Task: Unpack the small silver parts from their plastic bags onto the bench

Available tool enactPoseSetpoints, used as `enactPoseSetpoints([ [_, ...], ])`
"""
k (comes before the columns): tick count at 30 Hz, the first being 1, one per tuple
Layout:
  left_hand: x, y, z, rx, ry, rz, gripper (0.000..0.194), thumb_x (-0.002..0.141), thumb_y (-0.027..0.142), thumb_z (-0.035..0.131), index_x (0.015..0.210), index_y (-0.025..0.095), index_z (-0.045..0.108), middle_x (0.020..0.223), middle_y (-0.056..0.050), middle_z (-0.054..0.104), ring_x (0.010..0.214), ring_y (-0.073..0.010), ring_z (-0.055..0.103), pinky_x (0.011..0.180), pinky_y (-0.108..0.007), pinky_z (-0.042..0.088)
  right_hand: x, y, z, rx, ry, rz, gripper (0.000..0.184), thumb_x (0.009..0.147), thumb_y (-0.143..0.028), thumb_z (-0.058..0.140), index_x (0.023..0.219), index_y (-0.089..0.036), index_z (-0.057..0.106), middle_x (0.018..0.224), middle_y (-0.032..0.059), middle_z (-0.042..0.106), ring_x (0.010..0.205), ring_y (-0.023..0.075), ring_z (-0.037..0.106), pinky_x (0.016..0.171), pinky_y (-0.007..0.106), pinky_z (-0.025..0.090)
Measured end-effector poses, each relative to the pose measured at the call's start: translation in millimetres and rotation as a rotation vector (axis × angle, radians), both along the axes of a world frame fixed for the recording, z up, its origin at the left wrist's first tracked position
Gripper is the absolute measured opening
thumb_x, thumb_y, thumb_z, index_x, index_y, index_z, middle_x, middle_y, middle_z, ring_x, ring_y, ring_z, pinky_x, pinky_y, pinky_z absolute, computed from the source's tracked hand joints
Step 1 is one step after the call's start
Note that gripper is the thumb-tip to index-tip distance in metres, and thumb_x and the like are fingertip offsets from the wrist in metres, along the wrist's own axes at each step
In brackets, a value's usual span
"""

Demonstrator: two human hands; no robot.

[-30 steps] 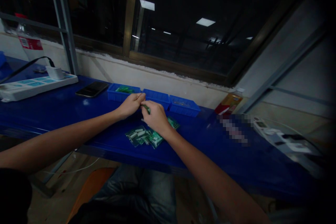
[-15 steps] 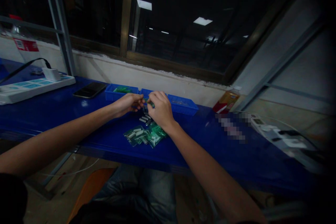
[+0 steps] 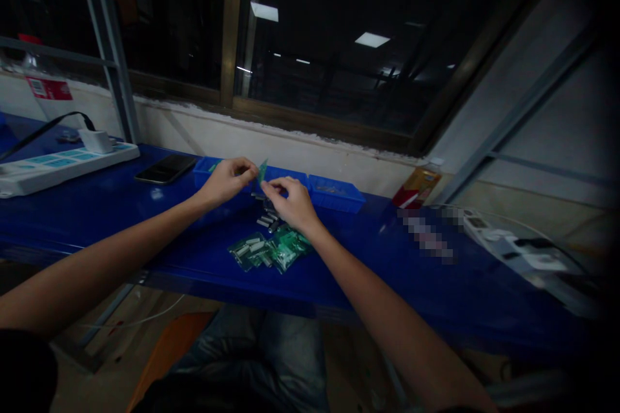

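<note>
Between my two hands a small green plastic bag (image 3: 262,171) stands up on edge. My left hand (image 3: 231,181) pinches it from the left, thumb and forefinger together. From the right, my right hand (image 3: 289,201) grips its lower part with closed fingertips. Just below the hands, several small metal cylinders (image 3: 267,221) lie loose on the blue table. Nearer to me are small clear-green bags (image 3: 252,250) with metal cylinders in them, and beside them a green bag pile (image 3: 289,249). Blue bins (image 3: 334,196) stand in a row behind my hands, partly hidden by them.
A phone (image 3: 165,169) lies left of the bins, with a white power strip (image 3: 68,166) and a bottle (image 3: 47,87) farther left. To the right are a drink container (image 3: 417,186), a blurred-out item and another power strip (image 3: 513,251). The window wall bounds the back.
My hands were closed together around something green; they have moved apart, and the green bag now shows upright between them. The loose cylinders have come into view. The camera view has shifted slightly.
</note>
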State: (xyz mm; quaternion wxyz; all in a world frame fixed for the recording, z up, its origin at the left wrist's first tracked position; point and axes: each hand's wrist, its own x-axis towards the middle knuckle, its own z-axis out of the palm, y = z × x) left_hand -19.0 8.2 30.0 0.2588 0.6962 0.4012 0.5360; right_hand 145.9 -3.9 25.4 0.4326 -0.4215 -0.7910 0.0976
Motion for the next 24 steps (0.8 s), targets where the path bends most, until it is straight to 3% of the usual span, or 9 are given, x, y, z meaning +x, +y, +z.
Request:
enactPoseSetpoints([
  [4,0.9,-7.0,0.7,0.346,0.378,0.067,0.016,0.076,0.023,0.049,0.077,0.013,0.061,0.074,-0.004,0.063,0.069,-0.0136,0.056,0.064,-0.024,0.041,1.3,9.3,-1.7,-0.463,0.328,0.141,0.053,0.081,-0.059,0.036,0.075,-0.015,0.063,0.064,0.0031,0.059,0.061,0.0131,0.054,0.059,0.027,0.04],
  [7,4.2,-10.6,-1.1,0.444,0.501,-0.002,0.014,0.076,0.018,0.048,0.077,0.013,0.062,0.073,-0.003,0.063,0.067,-0.0124,0.056,0.064,-0.023,0.041,2.3,13.1,-3.6,-0.561,0.463,0.221,0.041,0.077,-0.052,0.047,0.073,-0.014,0.062,0.062,0.0021,0.06,0.056,0.0105,0.054,0.054,0.023,0.039],
  [11,4.6,-9.4,-3.3,0.501,0.572,-0.052,0.014,0.075,0.015,0.049,0.078,0.014,0.063,0.073,-0.003,0.065,0.067,-0.0126,0.058,0.064,-0.023,0.042,1.7,13.3,-5.7,-0.532,0.477,0.226,0.022,0.076,-0.033,0.054,0.069,-0.014,0.063,0.059,0.0002,0.06,0.056,0.0097,0.055,0.053,0.021,0.04],
  [17,2.7,-8.5,-0.6,0.511,0.613,-0.069,0.016,0.073,0.014,0.05,0.078,0.014,0.065,0.073,-0.004,0.065,0.067,-0.0132,0.058,0.064,-0.023,0.042,-1.6,13.0,-9.8,-0.473,0.456,0.201,0.016,0.076,-0.023,0.051,0.068,-0.015,0.063,0.056,-0.0009,0.06,0.053,0.0102,0.054,0.052,0.021,0.041],
  [21,-0.7,-8.4,5.0,0.399,0.557,-0.04,0.017,0.073,0.018,0.051,0.079,0.014,0.066,0.076,-0.004,0.067,0.07,-0.0139,0.059,0.067,-0.024,0.043,1.3,16.9,-9.3,-0.388,0.457,0.153,0.016,0.076,-0.024,0.05,0.067,-0.015,0.06,0.059,0.0004,0.061,0.056,0.0123,0.057,0.052,0.023,0.043],
  [24,-5.2,-4.4,7.6,0.177,0.367,0.01,0.021,0.076,0.03,0.052,0.079,0.014,0.066,0.078,-0.005,0.068,0.072,-0.0164,0.06,0.068,-0.026,0.044,6.8,19.2,-5.3,-0.269,0.44,0.094,0.015,0.076,-0.024,0.049,0.068,-0.015,0.058,0.064,0.0015,0.063,0.059,0.013,0.058,0.056,0.024,0.046],
])
